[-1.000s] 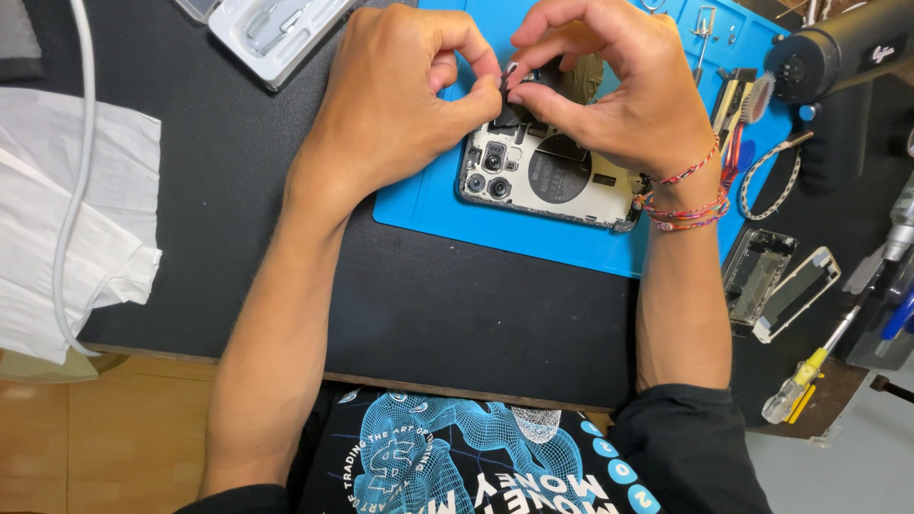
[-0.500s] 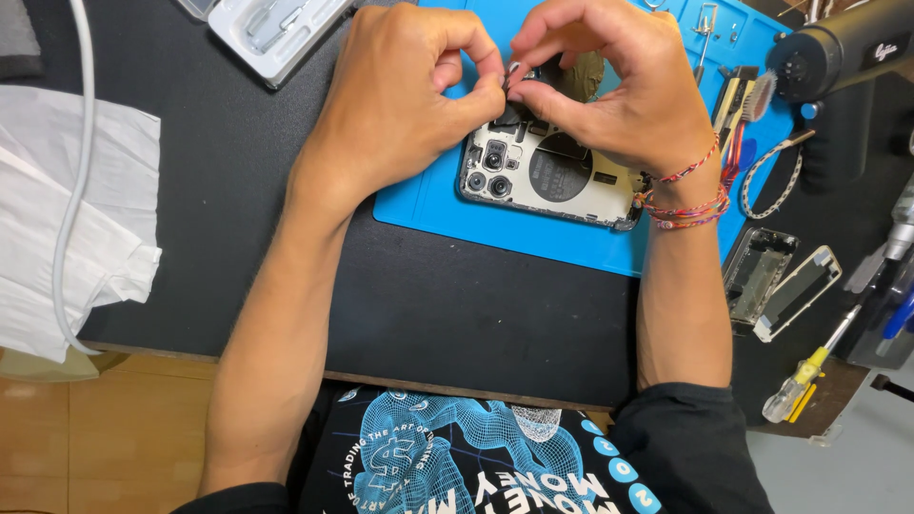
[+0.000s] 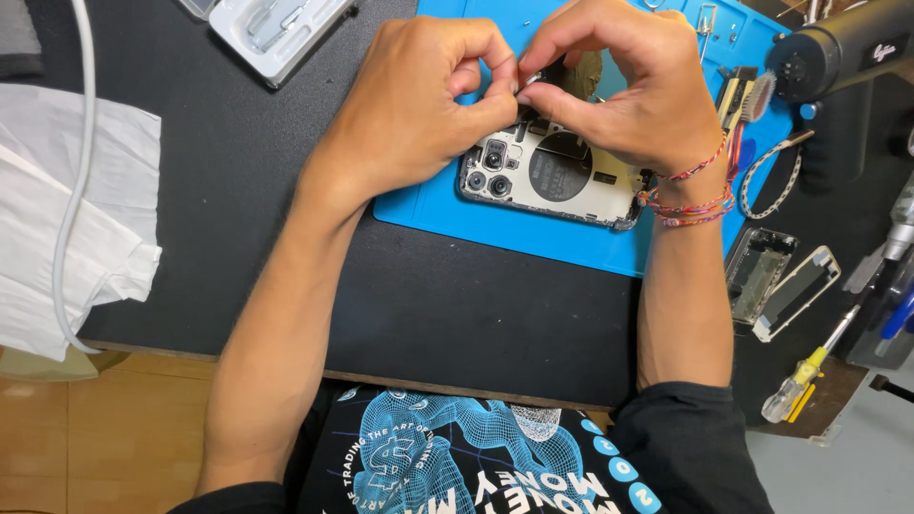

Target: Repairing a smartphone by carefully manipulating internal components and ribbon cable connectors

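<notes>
Working over an opened smartphone, I bring both hands together above its upper edge on the blue repair mat. My left hand curls in from the left, thumb and forefinger pinched together just above the phone's triple camera cluster. My right hand arches over from the right, its fingers pressed together on a tiny metallic part too small to identify, tip to tip with the left. The phone lies flat, its back facing up with the dark round coil visible, under my right palm and touching my braided wrist bracelets.

The mat rests on a black bench. At upper left sits a white plastic tool tray; crumpled white paper and a white cable lie at the far left edge. To the right, well apart from the phone, are two clear phone frames, a yellow-handled screwdriver and a black cylindrical tool.
</notes>
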